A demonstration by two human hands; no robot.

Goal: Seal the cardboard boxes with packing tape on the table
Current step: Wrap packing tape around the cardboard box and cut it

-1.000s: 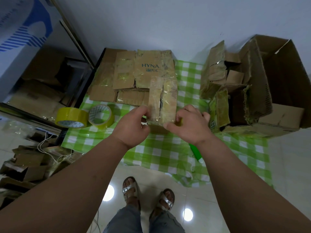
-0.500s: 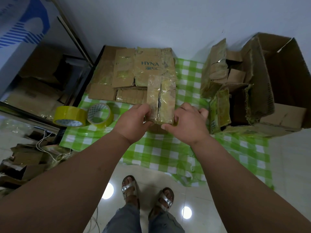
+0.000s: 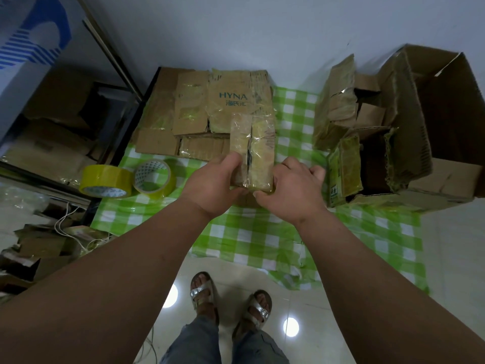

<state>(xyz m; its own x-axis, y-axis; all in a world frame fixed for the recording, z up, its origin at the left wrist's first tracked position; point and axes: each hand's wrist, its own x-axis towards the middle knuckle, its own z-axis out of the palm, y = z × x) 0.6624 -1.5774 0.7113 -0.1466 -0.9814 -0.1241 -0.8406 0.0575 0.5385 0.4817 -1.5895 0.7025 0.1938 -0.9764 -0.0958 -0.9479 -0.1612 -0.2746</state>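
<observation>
Cardboard box (image 3: 253, 151), wrapped in shiny tape, was gripped at its near end by the left hand (image 3: 212, 186) and right hand (image 3: 291, 191) above a green checked tablecloth (image 3: 262, 232). Two yellow tape rolls (image 3: 126, 179) lay left, near flattened boxes (image 3: 199, 111); a pale wall (image 3: 262, 35) stood behind, glossy floor tiles (image 3: 451, 258) below.

Bare forearms, no sleeves; grey-blue jeans (image 3: 210, 345); silver buckled sandals (image 3: 202, 292)

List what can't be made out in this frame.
- Box underside and near end: head view, hidden by the left hand and right hand.
- Small label text on the flattened carton: too small.
- Big carton contents: in shadow.
- Stuff on the left shelf: dark, blurred.
</observation>
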